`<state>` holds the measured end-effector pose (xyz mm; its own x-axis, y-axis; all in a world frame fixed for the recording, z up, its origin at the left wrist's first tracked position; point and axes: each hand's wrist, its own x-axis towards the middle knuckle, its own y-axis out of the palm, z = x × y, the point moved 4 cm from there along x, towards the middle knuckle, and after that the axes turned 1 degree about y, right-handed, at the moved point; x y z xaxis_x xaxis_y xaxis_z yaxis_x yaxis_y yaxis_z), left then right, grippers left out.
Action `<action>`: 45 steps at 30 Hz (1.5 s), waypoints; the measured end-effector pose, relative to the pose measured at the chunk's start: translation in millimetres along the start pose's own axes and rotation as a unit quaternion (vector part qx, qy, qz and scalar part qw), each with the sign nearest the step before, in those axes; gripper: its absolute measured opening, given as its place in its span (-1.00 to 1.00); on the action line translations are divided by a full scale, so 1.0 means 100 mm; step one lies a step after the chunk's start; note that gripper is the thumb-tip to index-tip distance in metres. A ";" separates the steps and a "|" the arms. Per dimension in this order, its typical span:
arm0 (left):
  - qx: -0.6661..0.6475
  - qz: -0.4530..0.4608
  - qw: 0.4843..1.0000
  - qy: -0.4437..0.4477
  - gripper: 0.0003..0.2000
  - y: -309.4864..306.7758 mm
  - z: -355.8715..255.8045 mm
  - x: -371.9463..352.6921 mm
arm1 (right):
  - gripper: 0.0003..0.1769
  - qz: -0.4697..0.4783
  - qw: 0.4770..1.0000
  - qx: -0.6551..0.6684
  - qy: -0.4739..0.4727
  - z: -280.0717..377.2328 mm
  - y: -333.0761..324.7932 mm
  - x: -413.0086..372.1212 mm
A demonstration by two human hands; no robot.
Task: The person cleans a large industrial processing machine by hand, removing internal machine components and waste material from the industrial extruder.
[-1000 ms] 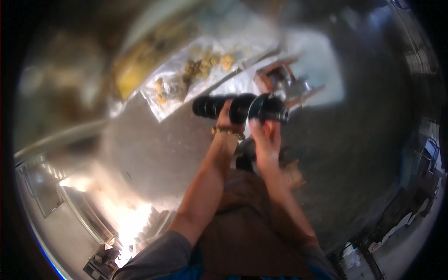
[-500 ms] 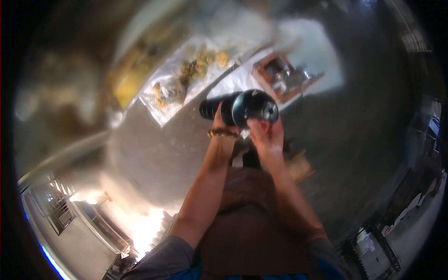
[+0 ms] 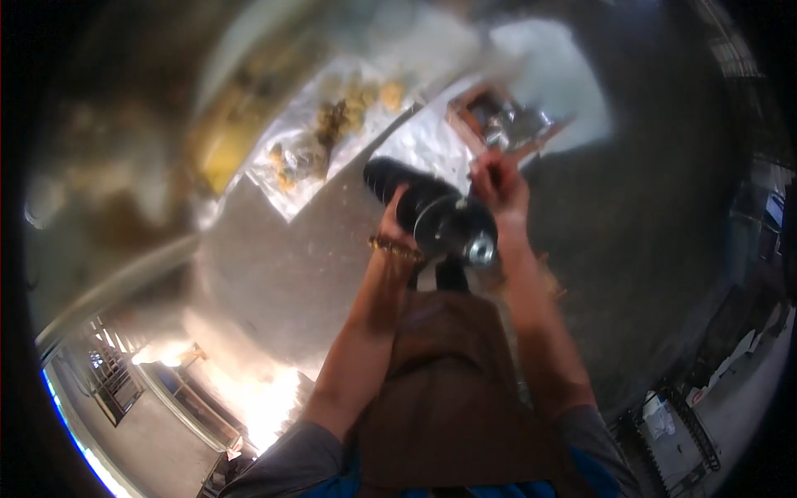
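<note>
My left hand (image 3: 396, 220), with a beaded bracelet at the wrist, is wrapped round a black cylindrical part (image 3: 427, 205). This part has a ribbed, narrower end pointing up and left, and a wider rounded end with a bright metal fitting turned toward me at lower right. My right hand (image 3: 503, 191) is off the part, at the near edge of a reddish-brown open box (image 3: 467, 126) that holds shiny small metal pieces (image 3: 506, 124). Its fingers are curled together and somewhat blurred; anything between them is too small to name.
To the left of the box, clear plastic bags (image 3: 295, 170) with yellowish-brown small pieces (image 3: 340, 120) lie on the grey surface (image 3: 278, 266). A pale sheet (image 3: 573, 83) is under the box. A brown apron (image 3: 457, 398) covers my front. Bright light glares at lower left.
My right hand has left the metal-fitted end of the black part and moved up to the box. The part has tilted, its fitted end now lower and nearer me.
</note>
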<state>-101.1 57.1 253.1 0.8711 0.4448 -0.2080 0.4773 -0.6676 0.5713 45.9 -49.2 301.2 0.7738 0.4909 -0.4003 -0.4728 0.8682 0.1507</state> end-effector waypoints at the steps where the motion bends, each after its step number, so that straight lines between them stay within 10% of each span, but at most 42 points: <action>1: -0.069 -0.009 0.998 0.003 -0.57 -0.07 0.09 -0.03 | -0.91 0.000 1.000 0.001 0.000 0.01 -0.02 0.03; 3: -0.208 -0.024 0.978 0.012 -0.59 -0.16 0.21 -0.09 | -0.92 0.023 0.998 -0.043 -0.025 0.06 -0.01 0.08; 4: -0.003 -0.066 0.998 0.007 -0.61 -0.20 0.26 -0.06 | -0.92 0.035 0.994 -0.103 -0.002 0.12 -0.04 0.09; 6: -0.386 -0.193 0.861 -0.268 -0.65 -0.10 0.16 -0.15 | -0.90 0.046 0.992 -0.114 -0.042 0.21 -0.04 0.10; 16: -0.456 -0.174 0.806 -0.335 -0.60 -0.29 0.44 -0.38 | -0.75 0.098 0.969 -0.219 -0.065 0.22 -0.06 0.28; 22: -0.419 -0.204 0.825 -0.320 -0.64 -0.29 0.41 -0.39 | -0.70 0.138 0.974 -0.160 0.079 0.51 -0.08 -0.27; 26: -0.360 -0.221 0.853 -0.308 -0.66 -0.28 0.44 -0.42 | -0.65 0.197 0.964 -0.165 0.067 0.78 0.08 -0.67; 28: -0.352 -0.221 0.853 -0.315 -0.66 -0.30 0.49 -0.45 | -0.67 0.232 0.909 -0.332 -0.098 0.94 0.19 -0.73; 37: -0.332 -0.199 0.856 -0.342 -0.64 -0.51 0.73 -0.52 | -0.77 0.304 0.894 -0.327 0.031 0.80 -0.06 -0.58; 40: -0.305 -0.178 0.871 -0.342 -0.63 -0.65 0.84 -0.50 | -0.76 0.241 0.931 -0.232 0.147 0.64 -0.22 -0.57; 44: -0.089 -0.198 0.935 -0.281 -0.64 -0.78 0.84 -0.46 | -0.72 0.169 0.936 -0.261 0.163 0.51 -0.28 -0.38; 45: -0.207 -0.206 0.906 -0.306 -0.65 -0.63 0.70 -0.41 | -0.69 0.177 0.939 -0.286 0.074 0.50 -0.25 -0.32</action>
<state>-159.4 39.2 170.2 0.5899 0.1056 -0.8006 0.8029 -0.1828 0.5675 53.8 -83.2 355.6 0.4778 0.6895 -0.5443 -0.8715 0.4501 -0.1947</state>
